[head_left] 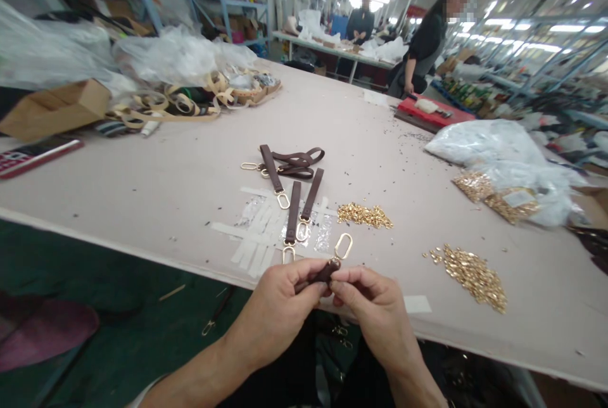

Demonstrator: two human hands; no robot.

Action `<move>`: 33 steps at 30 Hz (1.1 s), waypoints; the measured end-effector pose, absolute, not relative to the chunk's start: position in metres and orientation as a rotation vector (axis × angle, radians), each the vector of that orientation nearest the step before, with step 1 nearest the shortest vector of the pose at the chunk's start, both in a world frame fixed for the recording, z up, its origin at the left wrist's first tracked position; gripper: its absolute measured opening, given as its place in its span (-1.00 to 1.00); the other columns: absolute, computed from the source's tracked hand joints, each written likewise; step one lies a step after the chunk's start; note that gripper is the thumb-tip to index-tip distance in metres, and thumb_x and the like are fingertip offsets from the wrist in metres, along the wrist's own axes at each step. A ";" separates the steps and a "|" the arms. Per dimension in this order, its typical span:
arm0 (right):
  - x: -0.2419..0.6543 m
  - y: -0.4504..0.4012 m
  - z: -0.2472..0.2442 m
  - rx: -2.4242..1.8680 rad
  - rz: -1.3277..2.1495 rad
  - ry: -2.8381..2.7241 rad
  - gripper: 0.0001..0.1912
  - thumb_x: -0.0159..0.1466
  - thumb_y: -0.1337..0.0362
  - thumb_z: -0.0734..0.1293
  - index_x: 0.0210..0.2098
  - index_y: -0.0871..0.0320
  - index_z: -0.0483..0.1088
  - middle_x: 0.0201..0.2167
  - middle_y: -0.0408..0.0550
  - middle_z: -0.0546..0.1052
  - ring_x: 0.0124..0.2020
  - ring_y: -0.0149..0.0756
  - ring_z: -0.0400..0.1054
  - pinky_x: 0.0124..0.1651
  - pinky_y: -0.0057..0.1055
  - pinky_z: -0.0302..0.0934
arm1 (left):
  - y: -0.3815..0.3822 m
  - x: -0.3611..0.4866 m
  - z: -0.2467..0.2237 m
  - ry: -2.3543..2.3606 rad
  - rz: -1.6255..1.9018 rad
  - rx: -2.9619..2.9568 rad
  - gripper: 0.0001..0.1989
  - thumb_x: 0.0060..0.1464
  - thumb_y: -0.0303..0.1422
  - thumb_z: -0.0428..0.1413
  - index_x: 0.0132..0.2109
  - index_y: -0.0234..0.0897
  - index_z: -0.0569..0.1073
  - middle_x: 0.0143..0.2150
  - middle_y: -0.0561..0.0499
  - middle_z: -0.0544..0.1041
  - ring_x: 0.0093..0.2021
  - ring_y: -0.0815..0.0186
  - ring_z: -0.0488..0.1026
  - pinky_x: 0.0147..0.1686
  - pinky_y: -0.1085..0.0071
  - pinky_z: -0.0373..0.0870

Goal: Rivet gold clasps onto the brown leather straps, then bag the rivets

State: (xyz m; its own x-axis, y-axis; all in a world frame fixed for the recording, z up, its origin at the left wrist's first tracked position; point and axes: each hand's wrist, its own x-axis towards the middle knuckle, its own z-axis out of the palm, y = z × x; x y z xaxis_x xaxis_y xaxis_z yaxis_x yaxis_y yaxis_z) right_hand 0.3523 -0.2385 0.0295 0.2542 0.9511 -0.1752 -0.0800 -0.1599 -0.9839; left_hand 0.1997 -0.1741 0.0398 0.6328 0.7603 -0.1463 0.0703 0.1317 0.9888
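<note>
Between my hands, at the table's front edge, is a dark brown leather strap with a gold oval ring at its upper end. My left hand is closed on the strap from the left. My right hand pinches it from the right, close below the ring; its fingertips hide whatever small part may be there. Just beyond lie several finished-looking brown wrist straps with gold rings. A small heap of gold metal pieces sits past my right hand, and a larger gold heap lies farther right.
Tape strips cover part of the table. Clear plastic bags with gold pieces lie at right, near a red board. A cardboard box and plastic-wrapped goods are at left. One person is beyond the table; another stands farther back.
</note>
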 end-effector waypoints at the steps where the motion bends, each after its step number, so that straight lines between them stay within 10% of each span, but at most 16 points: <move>1: 0.353 -0.240 0.029 -1.402 1.160 -0.886 -0.86 0.15 0.17 0.46 -0.40 0.12 0.56 -0.55 -0.18 0.53 -0.48 -0.41 0.39 -0.35 -0.49 0.33 | -0.175 0.200 0.040 0.778 0.575 1.395 -0.68 0.19 -0.44 0.08 0.04 -0.08 0.56 -0.11 0.10 0.63 -0.09 0.29 0.55 -0.05 0.44 0.45; 16: 0.349 -0.265 0.008 -1.306 1.147 -0.713 -0.80 0.13 0.32 0.43 -0.42 0.13 0.29 -0.48 -0.24 0.44 -0.43 -0.43 0.31 -0.31 -0.48 0.20 | -0.194 0.201 -0.002 0.850 0.550 1.744 -0.69 0.13 -0.19 0.15 0.03 0.05 0.58 -0.06 0.08 0.64 -0.02 0.12 0.57 0.10 0.31 0.44; 23: 0.393 -0.272 0.016 -1.649 0.839 -1.015 -0.86 0.21 0.22 0.39 -0.31 0.11 0.37 -0.39 -0.17 0.50 -0.35 -0.34 0.39 -0.24 -0.42 0.29 | -0.197 0.224 0.010 0.855 0.424 1.430 -0.51 0.11 -0.15 0.10 0.17 -0.16 0.48 -0.24 -0.02 0.65 -0.45 0.28 0.51 -0.54 0.48 0.46; 28: 0.487 -0.266 0.011 -2.171 -0.021 -1.410 -0.81 0.32 0.26 0.23 -0.14 0.17 0.41 -0.26 0.00 0.55 -0.23 -0.22 0.41 -0.10 -0.26 0.29 | -0.187 0.223 0.006 0.955 0.361 1.167 -0.33 0.00 0.01 0.19 0.23 -0.14 0.41 -0.10 -0.01 0.64 -0.31 0.31 0.50 -0.22 0.46 0.47; 33: 0.526 -0.254 0.002 -2.285 -0.119 -1.604 -0.79 0.32 0.38 0.19 -0.15 0.17 0.44 -0.24 0.06 0.56 -0.12 -0.08 0.36 -0.02 -0.16 0.20 | -0.184 0.219 -0.011 0.892 0.253 0.938 -0.30 -0.16 0.14 0.26 0.10 -0.10 0.53 -0.15 -0.04 0.66 -0.17 0.18 0.55 -0.11 0.35 0.48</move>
